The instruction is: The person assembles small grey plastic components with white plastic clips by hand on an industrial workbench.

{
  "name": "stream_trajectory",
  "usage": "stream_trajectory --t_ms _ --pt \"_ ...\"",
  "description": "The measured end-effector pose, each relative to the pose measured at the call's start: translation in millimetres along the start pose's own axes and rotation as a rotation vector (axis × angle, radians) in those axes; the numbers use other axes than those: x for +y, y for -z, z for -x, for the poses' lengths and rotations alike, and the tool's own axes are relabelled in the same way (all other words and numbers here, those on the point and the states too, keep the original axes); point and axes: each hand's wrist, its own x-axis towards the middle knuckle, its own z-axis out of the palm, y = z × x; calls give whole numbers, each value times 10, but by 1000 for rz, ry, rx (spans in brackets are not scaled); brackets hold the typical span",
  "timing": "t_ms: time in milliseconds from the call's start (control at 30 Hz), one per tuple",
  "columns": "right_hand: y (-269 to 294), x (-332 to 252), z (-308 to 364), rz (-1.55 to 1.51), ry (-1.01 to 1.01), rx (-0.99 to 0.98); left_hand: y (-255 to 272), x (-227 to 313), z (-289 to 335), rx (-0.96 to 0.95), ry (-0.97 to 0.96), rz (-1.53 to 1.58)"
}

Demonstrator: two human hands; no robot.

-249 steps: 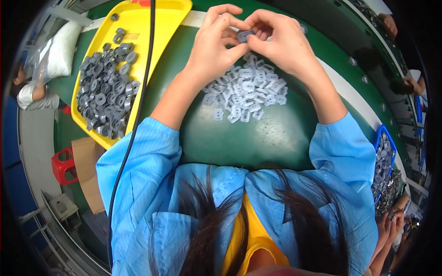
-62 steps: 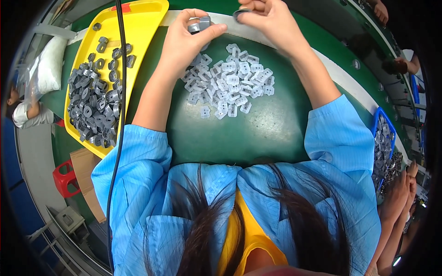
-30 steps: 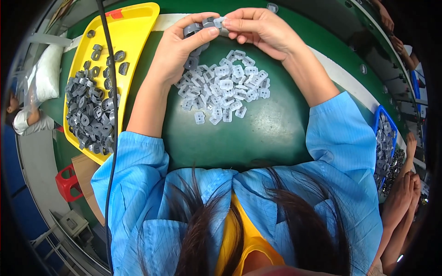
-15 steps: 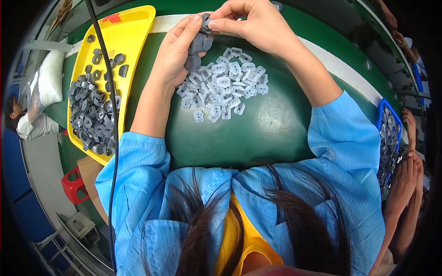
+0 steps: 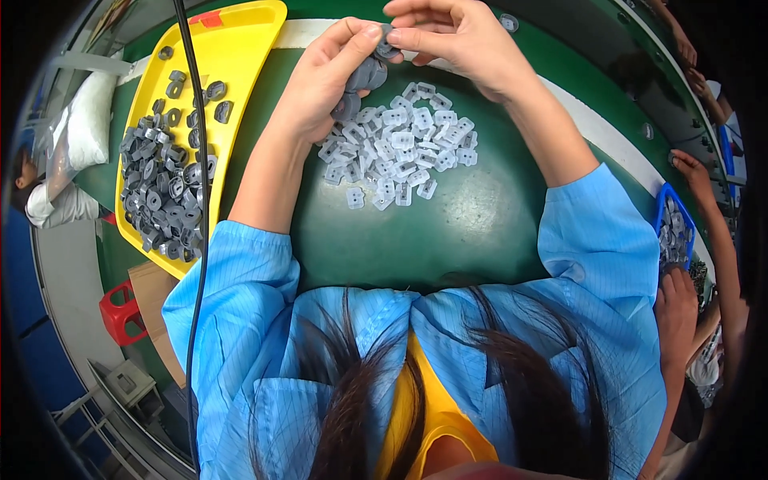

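Several dark grey round plastic caps (image 5: 368, 76) sit stacked in my left hand (image 5: 320, 84), its thumb and fingers closed around them. At the top of this stack, the thumb and forefinger of my right hand (image 5: 472, 48) pinch one grey cap (image 5: 387, 42); its other fingers are raised. What lies inside that cap is hidden by the fingertips. Just below both hands, a heap of small translucent white plastic pieces (image 5: 402, 141), each with small holes, lies on the green table (image 5: 448, 240).
A yellow tray (image 5: 244, 48) at the left holds many grey caps (image 5: 160, 188). A black cable (image 5: 198, 120) hangs across it. On the right stands a blue basket (image 5: 663, 196) of grey parts, with a co-worker's hand (image 5: 678, 308) beside it. A red stool (image 5: 122, 314) stands lower left.
Both hands and the table's contents appear slightly further right in the picture. My right fingers have spread a little above the pinched cap. The co-worker's hands at the right have moved apart.
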Motion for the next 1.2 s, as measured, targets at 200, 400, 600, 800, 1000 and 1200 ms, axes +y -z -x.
stream_trajectory --t_ms 200,400,600,800,1000,1200 --pt "175 174 -48 88 -32 68 -14 -32 -22 86 -143 -301" --pt "110 16 14 131 -28 -93 -44 8 27 87 -435 -592" --pt "-36 79 73 512 470 109 -114 76 58 144 -445 -631" --pt "75 58 -61 93 -46 67 -29 -34 68 197 -389 -740" --pt "859 601 -410 603 199 329 62 -151 -25 213 -382 -1064" --pt "560 126 -133 917 272 344 78 -105 2 194 -403 -1046"
